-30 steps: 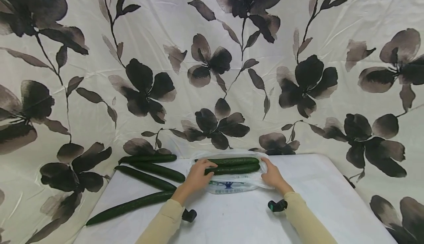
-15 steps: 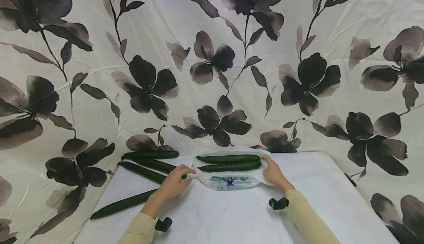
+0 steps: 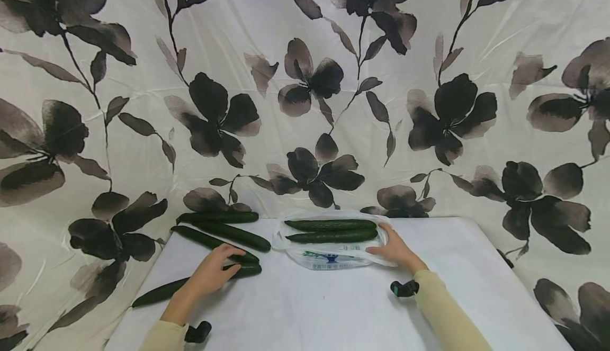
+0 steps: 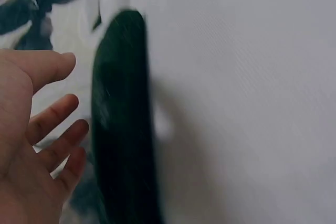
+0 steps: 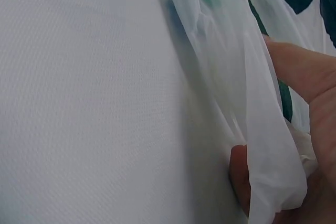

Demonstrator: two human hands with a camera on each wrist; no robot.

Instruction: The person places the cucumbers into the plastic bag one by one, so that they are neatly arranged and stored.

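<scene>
My left hand (image 3: 209, 272) is over the nearest loose cucumber (image 3: 159, 293) at the table's left. In the left wrist view its slightly bent fingers (image 4: 63, 140) and thumb are spread beside a cucumber (image 4: 123, 119), with a gap between. On the right, my right hand (image 3: 395, 248) holds the side of a white plastic bag (image 3: 295, 258). The right wrist view shows the bag's edge (image 5: 268, 145) running between the thumb and the fingers, one fingertip showing past the film. Two cucumbers (image 3: 331, 236) lie side by side in the bag's mouth.
More loose cucumbers (image 3: 219, 217) lie at the back left of the white-covered table (image 3: 324, 319), some overlapping. A floral curtain (image 3: 305, 128) hangs right behind the table's far edge.
My left hand has let go of the cucumber in the bag and moved left and down to the loose cucumbers. The right hand stays at the bag, its thumb now lower and further left.
</scene>
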